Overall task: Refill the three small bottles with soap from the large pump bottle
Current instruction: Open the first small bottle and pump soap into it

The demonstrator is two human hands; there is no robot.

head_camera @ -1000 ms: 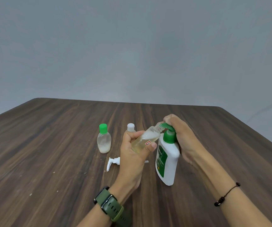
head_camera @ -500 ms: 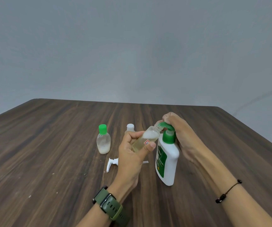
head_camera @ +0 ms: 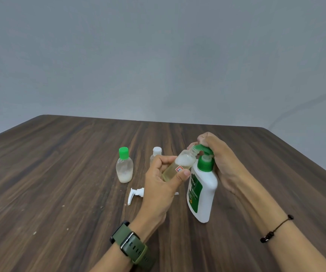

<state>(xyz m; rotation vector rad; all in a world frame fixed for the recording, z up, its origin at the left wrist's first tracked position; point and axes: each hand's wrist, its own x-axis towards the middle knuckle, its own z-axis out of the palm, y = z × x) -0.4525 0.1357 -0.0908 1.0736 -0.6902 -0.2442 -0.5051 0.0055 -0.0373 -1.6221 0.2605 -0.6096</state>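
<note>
The left hand [head_camera: 161, 185] was curled around a small clear bottle [head_camera: 179, 165], the thumb pressed across its front beside a red-edged label and the fingers wrapped behind. The bottle was held tilted, its long axis running from the palm up and to the right, with the uncapped threaded neck pointed at the green pump head [head_camera: 204, 150] of the large pump bottle [head_camera: 202, 193]. Yellowish liquid was seen in its lower part and white foam nearer the neck. The right hand [head_camera: 220, 160] was closed in a fist over the pump head, knuckles uppermost, the forearm stretched back toward the lower right. The large bottle, of white opaque plastic with a green label and collar, was stood upright on the wooden table [head_camera: 60, 173], touching the right palm. Behind the left hand a small bottle with a white cap [head_camera: 157, 151] was partly hidden. Further left, well apart, a rounded translucent bottle with a green cap [head_camera: 124, 167] was stood upright, white soap settled at its bottom. A white pump sprayer [head_camera: 135, 194] was laid on its side near the left hand. A green-strapped watch [head_camera: 131, 244] was worn on the left wrist and a dark cord bracelet [head_camera: 274, 230] on the right
</note>
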